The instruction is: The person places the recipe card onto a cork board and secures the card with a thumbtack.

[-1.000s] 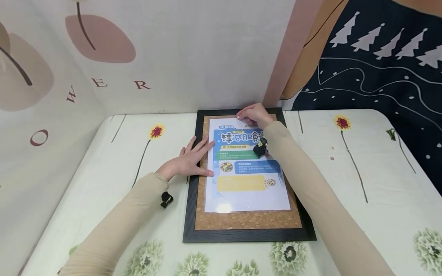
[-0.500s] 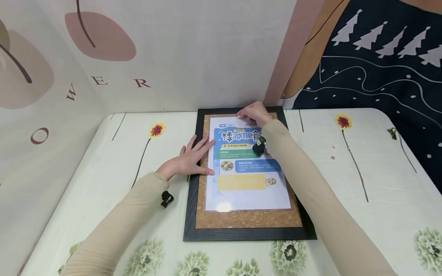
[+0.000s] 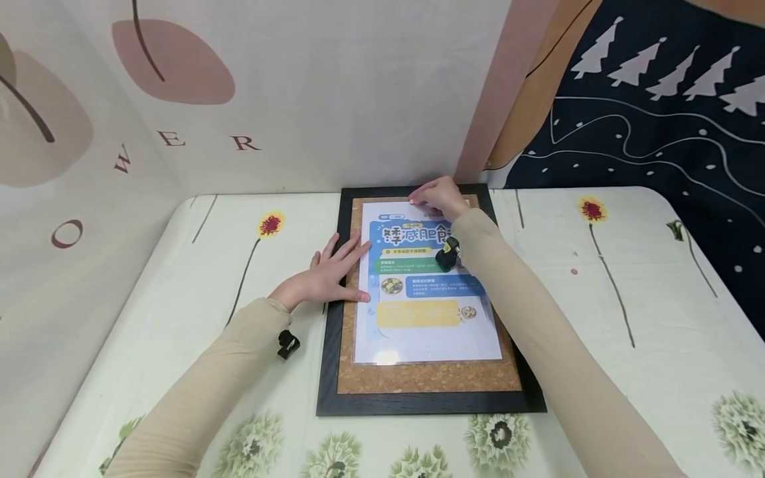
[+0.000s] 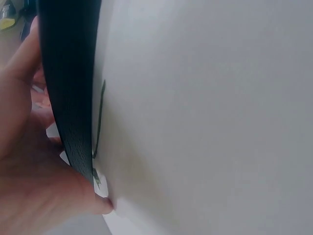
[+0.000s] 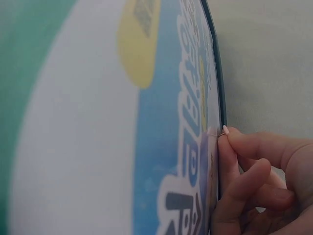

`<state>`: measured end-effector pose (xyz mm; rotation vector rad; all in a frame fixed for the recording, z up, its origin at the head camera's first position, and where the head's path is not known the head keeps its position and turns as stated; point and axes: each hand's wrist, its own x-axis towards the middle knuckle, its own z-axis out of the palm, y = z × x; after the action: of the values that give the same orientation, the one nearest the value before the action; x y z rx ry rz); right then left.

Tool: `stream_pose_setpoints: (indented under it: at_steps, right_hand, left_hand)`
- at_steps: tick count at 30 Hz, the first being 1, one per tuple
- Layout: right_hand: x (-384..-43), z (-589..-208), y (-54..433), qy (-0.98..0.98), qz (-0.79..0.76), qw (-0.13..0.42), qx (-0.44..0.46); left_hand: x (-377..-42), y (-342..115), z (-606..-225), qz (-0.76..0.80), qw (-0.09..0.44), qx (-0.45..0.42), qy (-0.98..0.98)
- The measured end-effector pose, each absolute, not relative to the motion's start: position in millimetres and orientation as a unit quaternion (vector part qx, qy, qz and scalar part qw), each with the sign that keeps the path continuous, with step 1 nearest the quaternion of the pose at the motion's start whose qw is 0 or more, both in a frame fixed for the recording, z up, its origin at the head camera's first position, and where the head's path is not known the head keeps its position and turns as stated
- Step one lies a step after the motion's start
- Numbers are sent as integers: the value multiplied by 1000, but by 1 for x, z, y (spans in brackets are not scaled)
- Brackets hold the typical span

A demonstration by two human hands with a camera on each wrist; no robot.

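Observation:
A laminated poster [image 3: 427,345] with blue, green and yellow blocks lies on a cork board [image 3: 427,378] in a black frame [image 3: 430,403]. My left hand [image 3: 323,279] rests across the frame's left side, fingers spread, fingertips on the poster's left edge. In the left wrist view, that hand [image 4: 44,181] shows beside the dark frame [image 4: 71,88]. At the poster's top edge, my right hand [image 3: 440,198] pinches a small white push pin [image 5: 225,130] between thumb and finger. Its thin needle points at the poster's surface. Whether the tip has entered the cork is too small to tell.
A flower-printed cloth [image 3: 597,285] covers the table under the frame. Patterned curtains [image 3: 335,99] hang directly behind the table, close to the frame's top edge. A black wrist camera [image 3: 288,344] hangs at the left cuff, another black camera [image 3: 447,255] at the right.
The view tilts very slightly. Both hands, the push pin and the poster keep the same positions.

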<state>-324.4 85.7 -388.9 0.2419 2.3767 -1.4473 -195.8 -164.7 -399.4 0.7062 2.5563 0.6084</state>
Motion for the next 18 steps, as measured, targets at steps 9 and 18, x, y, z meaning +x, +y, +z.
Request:
stream_pose_setpoints:
  at_steps: [9,18]
  right_hand:
    - [-327,-394,85,843,-506,147,107]
    - [-325,-391,79,845,-504,136,117]
  left_hand:
    - [-196,-164,-399,217,211,255,918]
    - [-196,-165,-399,218,210,260,917]
